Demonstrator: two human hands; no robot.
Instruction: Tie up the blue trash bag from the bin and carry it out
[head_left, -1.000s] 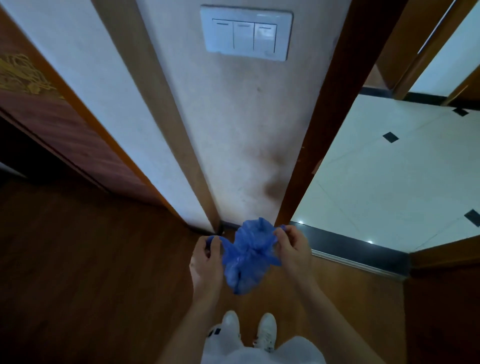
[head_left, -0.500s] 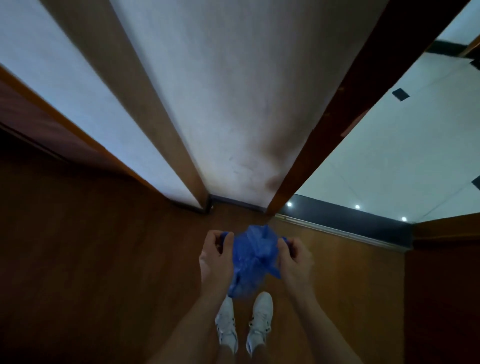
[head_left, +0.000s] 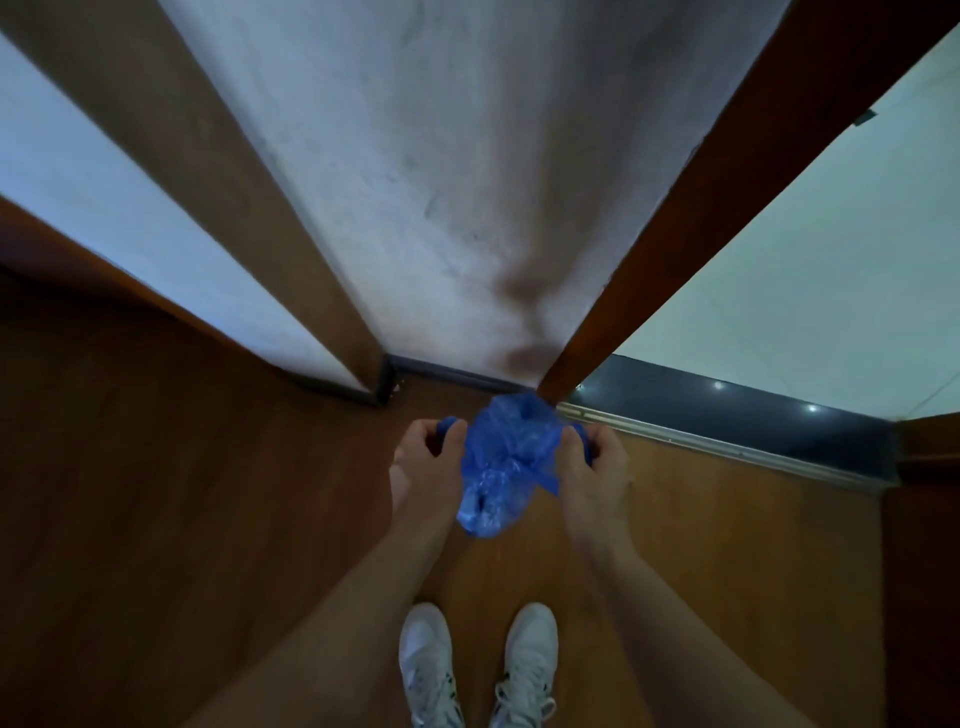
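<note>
A small crumpled blue trash bag (head_left: 501, 462) hangs in front of me above the wooden floor. My left hand (head_left: 423, 467) is closed on a strip of the bag's top at its left side. My right hand (head_left: 592, 470) is closed on the matching strip at its right side. The bag's body bulges up between the two fists and sags below them. The bin is not in view.
A scuffed white wall (head_left: 467, 182) stands straight ahead between two brown door frames (head_left: 691, 249). A doorway on the right opens over a dark threshold (head_left: 727, 415) onto a pale tiled floor (head_left: 831, 291). My white shoes (head_left: 478, 665) stand on brown wooden flooring.
The view has tilted downward, so the light switch has left the frame and my shoes show fully. Both hands keep their hold on the bag's ends, with the fists slightly lower and closer to me.
</note>
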